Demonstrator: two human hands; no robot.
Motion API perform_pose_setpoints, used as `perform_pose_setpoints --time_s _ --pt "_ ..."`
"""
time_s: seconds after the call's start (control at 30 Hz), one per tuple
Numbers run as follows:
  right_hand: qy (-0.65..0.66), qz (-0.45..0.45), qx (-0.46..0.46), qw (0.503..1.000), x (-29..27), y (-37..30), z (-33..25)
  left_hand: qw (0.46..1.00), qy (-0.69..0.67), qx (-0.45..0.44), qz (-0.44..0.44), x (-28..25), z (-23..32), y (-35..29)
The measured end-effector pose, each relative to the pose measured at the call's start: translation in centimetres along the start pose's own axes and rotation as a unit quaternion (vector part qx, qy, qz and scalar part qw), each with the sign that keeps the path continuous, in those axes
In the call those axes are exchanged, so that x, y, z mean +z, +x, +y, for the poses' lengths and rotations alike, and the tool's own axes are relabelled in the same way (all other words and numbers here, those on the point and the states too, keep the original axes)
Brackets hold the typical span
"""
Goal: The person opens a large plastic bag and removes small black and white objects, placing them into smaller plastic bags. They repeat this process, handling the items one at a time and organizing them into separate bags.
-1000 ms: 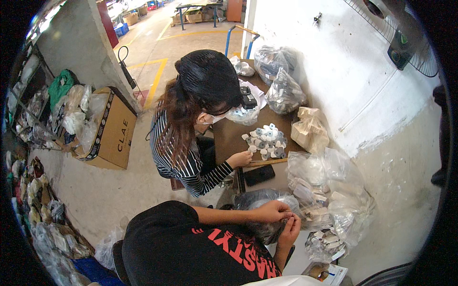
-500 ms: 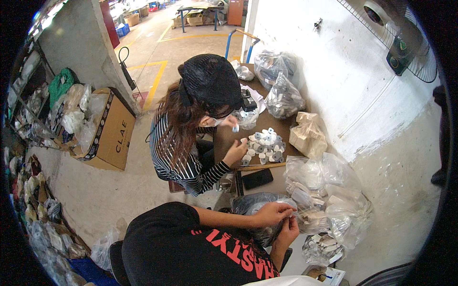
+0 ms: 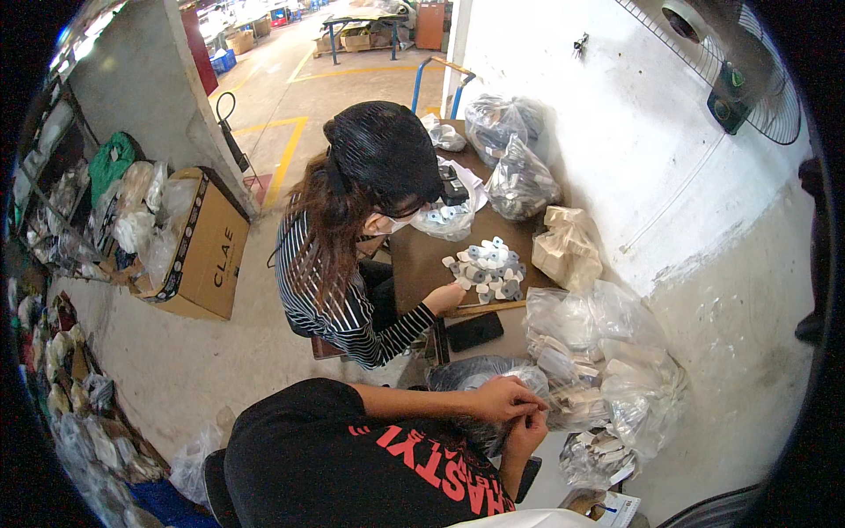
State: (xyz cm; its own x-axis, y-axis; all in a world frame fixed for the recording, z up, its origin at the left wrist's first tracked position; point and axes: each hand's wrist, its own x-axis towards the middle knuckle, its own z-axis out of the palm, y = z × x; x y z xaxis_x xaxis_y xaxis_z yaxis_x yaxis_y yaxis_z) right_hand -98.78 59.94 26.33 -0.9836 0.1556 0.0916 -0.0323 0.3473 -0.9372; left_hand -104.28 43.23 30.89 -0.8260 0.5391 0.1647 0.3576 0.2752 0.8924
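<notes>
My left hand (image 3: 503, 399) and my right hand (image 3: 527, 431) meet fingertip to fingertip, both closed in a pinch. Whatever lies between the fingers is too small and hidden to make out. Right beneath them rests a clear plastic bag (image 3: 458, 373) with greyish contents. Just beyond, a dark phone (image 3: 474, 331) lies flat. Farther off, a heap of small white and grey-blue pieces (image 3: 487, 267) covers part of the brown tabletop (image 3: 418, 257). A co-worker's hand (image 3: 446, 297) touches the near left edge of that heap.
Clear bags of pale pieces (image 3: 634, 387) crowd my right side by the white wall. Other filled bags (image 3: 521, 180) stand at the table's far right. A co-worker in a striped top (image 3: 334, 299) sits ahead. A cardboard box (image 3: 207, 255) stands left, and a fan (image 3: 735, 79) hangs upper right.
My hands stay together, with only a small shift of the fingers. The co-worker's raised hand with a small piece has dropped from sight; their other hand has moved slightly nearer me.
</notes>
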Motion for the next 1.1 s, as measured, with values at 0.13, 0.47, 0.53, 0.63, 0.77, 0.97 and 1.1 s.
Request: perform_pose_setpoints --time_s 0.13,0.47,0.53,0.63,0.77,0.97,1.1 --pt "0.168 0.030 0.065 0.983 0.5 0.3 -2.9 0.999 0.026 0.033 -0.001 -0.5 -1.4 -0.2" --pt "0.075 0.036 0.020 0.996 -1.2 0.4 -1.9 0.993 0.099 -0.057 -0.040 0.4 -2.8 0.4" --pt "-0.088 0.018 -0.145 0.985 -2.0 0.5 -3.3 0.994 0.085 -0.061 -0.041 0.7 -3.4 0.3" --pt "-0.212 0.034 -0.230 0.949 -2.0 0.5 -4.8 0.994 0.032 -0.079 -0.063 0.2 -4.4 0.6" --pt "-0.244 0.029 -0.216 0.945 -1.8 0.3 -5.5 0.992 0.024 -0.099 -0.071 -0.8 -2.5 0.4" --pt "-0.198 0.073 -0.096 0.973 -1.0 -0.3 -4.0 0.995 0.041 -0.091 -0.005 -0.4 -2.3 -0.5" --pt "-0.170 0.051 -0.097 0.979 -1.7 -0.2 -4.8 0.991 0.061 -0.119 0.009 -0.6 -0.4 -0.7"
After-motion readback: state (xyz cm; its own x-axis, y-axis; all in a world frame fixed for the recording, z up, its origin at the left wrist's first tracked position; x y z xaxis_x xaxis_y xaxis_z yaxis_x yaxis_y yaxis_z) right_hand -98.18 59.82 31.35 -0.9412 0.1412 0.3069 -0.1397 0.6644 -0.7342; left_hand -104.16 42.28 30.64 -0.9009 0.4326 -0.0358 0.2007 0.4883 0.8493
